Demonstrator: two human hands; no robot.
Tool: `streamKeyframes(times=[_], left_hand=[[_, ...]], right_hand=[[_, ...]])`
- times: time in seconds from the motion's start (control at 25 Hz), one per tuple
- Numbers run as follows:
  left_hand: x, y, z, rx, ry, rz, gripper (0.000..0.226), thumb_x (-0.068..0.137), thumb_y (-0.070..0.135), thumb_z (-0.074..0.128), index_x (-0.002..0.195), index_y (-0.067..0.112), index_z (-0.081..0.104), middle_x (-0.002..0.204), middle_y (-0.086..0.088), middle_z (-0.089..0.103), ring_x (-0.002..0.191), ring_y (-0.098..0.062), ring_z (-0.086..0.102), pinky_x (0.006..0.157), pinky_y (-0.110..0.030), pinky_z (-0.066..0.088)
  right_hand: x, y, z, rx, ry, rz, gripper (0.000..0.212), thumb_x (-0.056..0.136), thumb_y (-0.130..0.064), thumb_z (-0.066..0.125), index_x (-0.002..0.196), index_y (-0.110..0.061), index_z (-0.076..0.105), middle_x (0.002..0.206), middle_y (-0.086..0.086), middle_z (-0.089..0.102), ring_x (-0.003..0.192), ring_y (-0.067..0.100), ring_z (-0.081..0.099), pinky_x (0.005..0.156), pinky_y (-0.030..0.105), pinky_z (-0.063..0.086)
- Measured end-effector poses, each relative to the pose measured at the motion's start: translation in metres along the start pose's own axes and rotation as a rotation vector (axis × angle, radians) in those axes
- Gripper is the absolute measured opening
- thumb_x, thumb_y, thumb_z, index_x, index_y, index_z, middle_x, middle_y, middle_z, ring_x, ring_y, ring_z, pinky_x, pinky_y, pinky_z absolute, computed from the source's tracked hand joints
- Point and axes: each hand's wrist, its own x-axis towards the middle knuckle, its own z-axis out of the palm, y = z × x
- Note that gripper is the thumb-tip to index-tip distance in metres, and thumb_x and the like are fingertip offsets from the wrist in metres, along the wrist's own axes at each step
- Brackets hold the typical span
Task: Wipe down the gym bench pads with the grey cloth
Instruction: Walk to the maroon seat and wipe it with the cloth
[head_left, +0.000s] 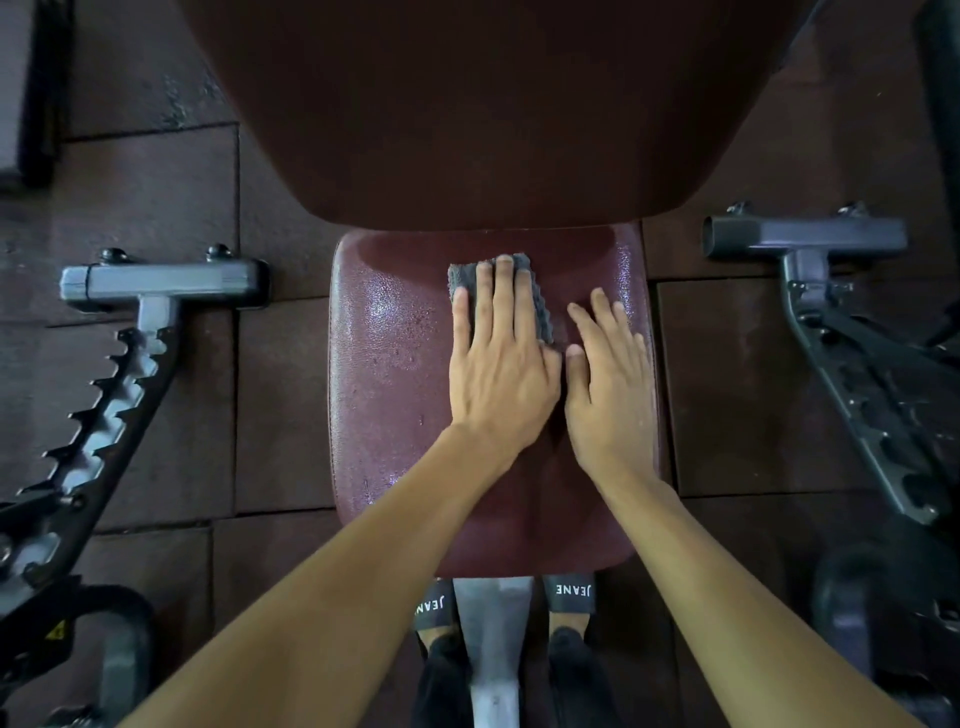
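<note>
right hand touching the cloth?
Cannot tell. In the head view the right hand lies flat on the seat pad beside the cloth; its thumb nears the edge, contact unclear.

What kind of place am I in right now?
Most likely a gym. You're bent over a padded maroon bench seat with its back pad beyond, notched metal adjustment racks stand on either side, and the floor is dark rubber tiles.

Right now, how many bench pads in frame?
2. Seat pad in the centre, under both hands and the grey cloth; back pad just beyond it, cut off at the top edge.
</note>
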Motion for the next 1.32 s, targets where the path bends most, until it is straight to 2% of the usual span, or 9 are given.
streamKeyframes(times=[0.12, 0.32, 0.4, 0.52, 0.72, 0.8, 0.92, 1.08, 1.32], left_hand=[[0.015, -0.012, -0.003, 0.007, -0.015, 0.075, 0.064, 0.099, 0.036, 0.027, 0.154, 0.004, 0.019, 0.162, -0.012, 0.016, 0.151, -0.025, 0.011, 0.124, -0.044, 0.008], [0.051, -0.062, -0.018, 0.043, -0.055, 0.195, 0.06, 0.102, 0.037, 0.025, 0.153, 0.005, 0.025, 0.156, -0.013, 0.034, 0.147, -0.028, 0.026, 0.123, -0.044, 0.012], [0.05, -0.086, -0.024, 0.048, -0.062, 0.155, 0.059, 0.102, 0.036, 0.023, 0.152, 0.005, 0.025, 0.156, -0.015, 0.033, 0.147, -0.029, 0.024, 0.124, -0.044, 0.009], [0.037, -0.115, -0.028, 0.035, -0.06, 0.011, 0.058, 0.104, 0.034, 0.022, 0.154, 0.004, 0.016, 0.162, -0.013, 0.018, 0.151, -0.025, 0.009, 0.124, -0.041, 0.002], [-0.03, -0.109, -0.026, -0.086, -0.027, -0.245, 0.06, 0.105, 0.034, 0.021, 0.156, 0.008, 0.003, 0.165, -0.008, 0.002, 0.152, -0.019, -0.006, 0.124, -0.042, 0.001], [-0.076, -0.091, -0.025, -0.054, -0.031, -0.235, 0.06, 0.105, 0.033, 0.022, 0.156, 0.007, 0.006, 0.164, -0.009, 0.003, 0.152, -0.021, -0.004, 0.124, -0.044, 0.003], [-0.124, -0.052, -0.016, 0.001, -0.072, -0.082, 0.06, 0.104, 0.034, 0.023, 0.155, 0.006, 0.012, 0.164, -0.01, 0.008, 0.152, -0.023, 0.0, 0.123, -0.045, 0.004], [-0.086, -0.025, -0.007, 0.01, -0.071, 0.106, 0.06, 0.105, 0.035, 0.025, 0.156, 0.008, 0.012, 0.164, -0.007, 0.008, 0.152, -0.021, 0.003, 0.124, -0.045, 0.008], [-0.053, -0.085, -0.02, -0.051, -0.067, -0.12, 0.058, 0.106, 0.034, 0.018, 0.157, 0.011, 0.004, 0.165, -0.005, 0.0, 0.152, -0.019, -0.005, 0.124, -0.042, 0.0]], right_hand=[[-0.004, 0.002, 0.007, -0.146, 0.035, -0.03, 0.045, 0.106, -0.022, 0.037, 0.151, -0.02, 0.038, 0.162, 0.0, 0.026, 0.152, 0.015, 0.014, 0.124, 0.033, 0.008], [-0.002, -0.002, 0.012, -0.226, 0.083, -0.013, 0.045, 0.105, -0.021, 0.036, 0.15, -0.022, 0.038, 0.162, -0.003, 0.027, 0.151, 0.016, 0.017, 0.124, 0.034, 0.009], [-0.003, -0.003, 0.014, -0.254, 0.087, -0.006, 0.046, 0.105, -0.022, 0.034, 0.15, -0.022, 0.038, 0.162, -0.003, 0.027, 0.151, 0.016, 0.017, 0.124, 0.034, 0.01], [-0.002, -0.003, 0.016, -0.274, 0.101, -0.002, 0.045, 0.105, -0.023, 0.033, 0.15, -0.022, 0.037, 0.161, -0.003, 0.028, 0.151, 0.016, 0.018, 0.124, 0.035, 0.01], [-0.003, -0.003, 0.017, -0.293, 0.124, -0.005, 0.045, 0.105, -0.022, 0.033, 0.149, -0.021, 0.038, 0.161, -0.001, 0.03, 0.151, 0.018, 0.02, 0.123, 0.035, 0.011], [-0.003, -0.003, 0.017, -0.297, 0.126, -0.009, 0.045, 0.105, -0.023, 0.031, 0.15, -0.021, 0.038, 0.161, -0.001, 0.03, 0.151, 0.018, 0.02, 0.123, 0.036, 0.012], [-0.002, -0.001, 0.019, -0.291, 0.131, -0.008, 0.046, 0.104, -0.023, 0.031, 0.15, -0.021, 0.038, 0.161, -0.002, 0.029, 0.151, 0.017, 0.02, 0.124, 0.037, 0.013], [-0.003, 0.0, 0.019, -0.282, 0.149, -0.035, 0.046, 0.104, -0.022, 0.032, 0.149, -0.02, 0.04, 0.16, 0.0, 0.031, 0.151, 0.018, 0.021, 0.123, 0.037, 0.014], [-0.003, 0.002, 0.019, -0.277, 0.157, -0.046, 0.046, 0.104, -0.023, 0.031, 0.149, -0.021, 0.04, 0.16, -0.001, 0.031, 0.151, 0.018, 0.02, 0.123, 0.036, 0.012]])
